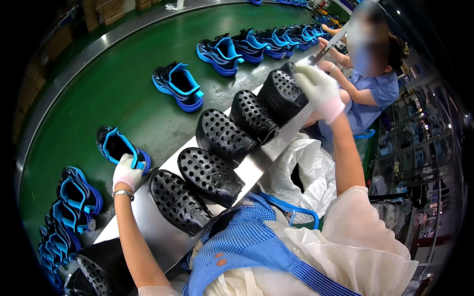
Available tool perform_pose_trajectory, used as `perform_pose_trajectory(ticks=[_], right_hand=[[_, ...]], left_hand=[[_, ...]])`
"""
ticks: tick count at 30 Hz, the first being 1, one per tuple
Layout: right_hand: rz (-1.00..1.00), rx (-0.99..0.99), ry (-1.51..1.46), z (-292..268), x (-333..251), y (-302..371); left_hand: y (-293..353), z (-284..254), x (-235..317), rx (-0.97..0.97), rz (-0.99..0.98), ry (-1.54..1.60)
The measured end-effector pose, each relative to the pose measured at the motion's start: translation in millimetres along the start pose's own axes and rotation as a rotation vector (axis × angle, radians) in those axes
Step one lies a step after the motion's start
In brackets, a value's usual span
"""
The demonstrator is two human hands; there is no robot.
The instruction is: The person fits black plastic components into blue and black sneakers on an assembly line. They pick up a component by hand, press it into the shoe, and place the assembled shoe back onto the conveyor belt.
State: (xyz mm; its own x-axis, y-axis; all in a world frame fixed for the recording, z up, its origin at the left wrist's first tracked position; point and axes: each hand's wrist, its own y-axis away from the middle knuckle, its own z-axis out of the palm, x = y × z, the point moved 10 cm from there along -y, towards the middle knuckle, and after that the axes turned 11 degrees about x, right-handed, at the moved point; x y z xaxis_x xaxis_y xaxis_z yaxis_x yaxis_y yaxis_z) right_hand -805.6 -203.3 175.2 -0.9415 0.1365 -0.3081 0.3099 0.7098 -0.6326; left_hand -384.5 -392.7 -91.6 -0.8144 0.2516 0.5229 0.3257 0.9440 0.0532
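At nine o'clock, our gloved left hand [127,173] is clamped on the heel of a blue-and-black shoe [118,145].

Our left forearm rises from seven o'clock; our right arm stretches toward two, its gloved right hand [319,90] beside stacked black perforated forms [283,99] — whether its blurred fingers grip anything, we cannot tell. Our left fingers partly hide the shoe's heel.

Passable over the green belt [136,112] between the lone shoe [177,88] and the gripped shoe [120,144], but blocked nearer the body by perforated black forms [210,170] (standing close together).
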Motion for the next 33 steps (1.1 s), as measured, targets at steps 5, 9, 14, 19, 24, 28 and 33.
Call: perform_pose_trajectory(ticks=[5,9,14,19,24,28,33], right_hand=[[0.121,0.056,0.278,-34.8,115.0,19.7],[0.168,-0.026,0.177,-10.8,174.5,34.6],[0.194,-0.030,0.221,-3.7,171.7,31.3],[0.132,-0.059,0.181,-3.3,171.0,31.1],[0.105,-0.072,0.095,2.6,164.3,27.0],[0.124,-0.080,0.063,-1.7,178.8,30.0],[0.112,-0.102,0.014,0.9,183.1,31.5]], left_hand=[[11.5,2.3,7.3,0.034,0.018,-0.186],[9.0,-6.9,-0.3,0.136,-0.012,-0.149],[1.9,-27.0,-33.1,0.124,-0.109,-0.197],[-10.6,-59.7,-37.5,0.235,0.092,-0.447],[-5.4,-86.8,87.5,0.142,0.317,-0.291],[-40.1,-51.7,169.0,0.082,0.503,-0.177],[-84.9,1.6,202.5,0.074,0.623,-0.033]])
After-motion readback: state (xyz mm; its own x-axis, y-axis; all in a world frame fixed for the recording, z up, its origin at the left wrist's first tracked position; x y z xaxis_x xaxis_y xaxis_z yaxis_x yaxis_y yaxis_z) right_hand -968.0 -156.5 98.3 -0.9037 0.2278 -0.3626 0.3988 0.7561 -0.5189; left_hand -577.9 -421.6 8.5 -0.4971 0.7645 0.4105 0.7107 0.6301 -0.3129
